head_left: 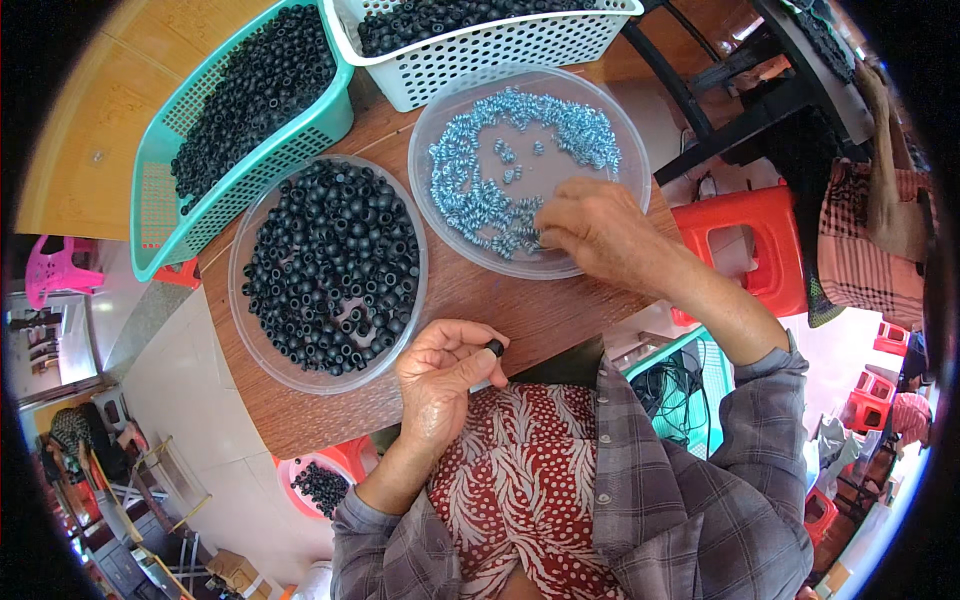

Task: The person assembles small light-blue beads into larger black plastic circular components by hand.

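Note:
Between the thumb and forefinger of my left hand [440, 375] is a small black cap [495, 347], held just off the table's near edge. My right hand [592, 228] reaches over the near right rim of a round clear tray [425, 150]. Its fingertips are bunched down among small shiny blue-silver metal pieces [470, 195]; whether one is pinched between them is hidden. To the left, next to my left hand, stands another round clear tray [240, 300] full of hollow black caps [335, 250].
Behind the trays, a teal basket [150, 215] and a white basket [480, 65] hold more black parts. The trays rest on a brown wooden table [270, 420]. Red stools [750, 240] stand to the right. A pink bowl [290, 480] of black pieces sits below left.

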Available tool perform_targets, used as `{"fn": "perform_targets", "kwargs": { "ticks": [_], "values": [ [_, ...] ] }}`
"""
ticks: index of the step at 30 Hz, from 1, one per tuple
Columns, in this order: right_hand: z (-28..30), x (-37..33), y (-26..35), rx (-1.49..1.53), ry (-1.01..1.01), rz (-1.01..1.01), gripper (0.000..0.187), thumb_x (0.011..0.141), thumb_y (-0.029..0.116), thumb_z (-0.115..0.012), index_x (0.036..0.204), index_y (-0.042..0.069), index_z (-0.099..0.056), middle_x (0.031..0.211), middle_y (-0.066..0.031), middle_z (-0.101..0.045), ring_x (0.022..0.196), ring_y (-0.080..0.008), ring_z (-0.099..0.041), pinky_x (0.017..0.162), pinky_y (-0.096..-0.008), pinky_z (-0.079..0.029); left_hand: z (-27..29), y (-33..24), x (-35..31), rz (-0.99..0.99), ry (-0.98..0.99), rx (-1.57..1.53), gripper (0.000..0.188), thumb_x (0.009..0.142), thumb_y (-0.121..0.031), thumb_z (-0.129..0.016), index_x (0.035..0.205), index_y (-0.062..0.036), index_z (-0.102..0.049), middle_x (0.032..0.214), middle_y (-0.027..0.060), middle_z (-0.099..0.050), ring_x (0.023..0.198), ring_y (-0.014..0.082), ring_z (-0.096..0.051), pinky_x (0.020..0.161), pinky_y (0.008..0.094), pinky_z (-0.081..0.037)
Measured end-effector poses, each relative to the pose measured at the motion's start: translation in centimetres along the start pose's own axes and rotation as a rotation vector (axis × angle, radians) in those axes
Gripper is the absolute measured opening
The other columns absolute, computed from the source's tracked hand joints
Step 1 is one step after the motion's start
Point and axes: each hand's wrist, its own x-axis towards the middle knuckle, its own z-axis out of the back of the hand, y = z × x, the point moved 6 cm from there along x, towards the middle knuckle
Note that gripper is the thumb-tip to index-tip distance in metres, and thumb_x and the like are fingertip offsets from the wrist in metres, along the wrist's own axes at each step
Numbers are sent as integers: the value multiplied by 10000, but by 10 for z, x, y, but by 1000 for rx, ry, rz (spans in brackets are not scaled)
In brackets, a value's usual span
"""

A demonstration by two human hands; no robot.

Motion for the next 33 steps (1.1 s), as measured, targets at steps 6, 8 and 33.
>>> {"fn": "perform_targets", "kwargs": {
  "ticks": [6,8,33],
  "values": [
    [5,-2,-9,-69,-40,-59,73,776,61,-665,832,22,-639,784,-124,-604,791,-318,-598,695,-410,-454,-1,0,0,-12,8,-9,179,820,68,-651,986,61,-585,986,177,-655,696,187,-634,656,284,-549],
    [4,-4,-11,-71,3,-62,83,778,59,-664,848,22,-638,790,-125,-607,797,-320,-600,705,-410,-456,-1,-1,0,-12,4,-2,178,820,68,-650,986,62,-586,983,177,-656,695,187,-635,655,284,-548],
    [-7,-2,-2,-1,40,-89,145,757,108,-691,808,10,-597,776,-148,-622,788,-355,-610,700,-437,-455,-2,-1,1,-37,-8,40,174,826,43,-658,984,55,-587,962,175,-658,672,187,-633,639,284,-542]
  ]
}}
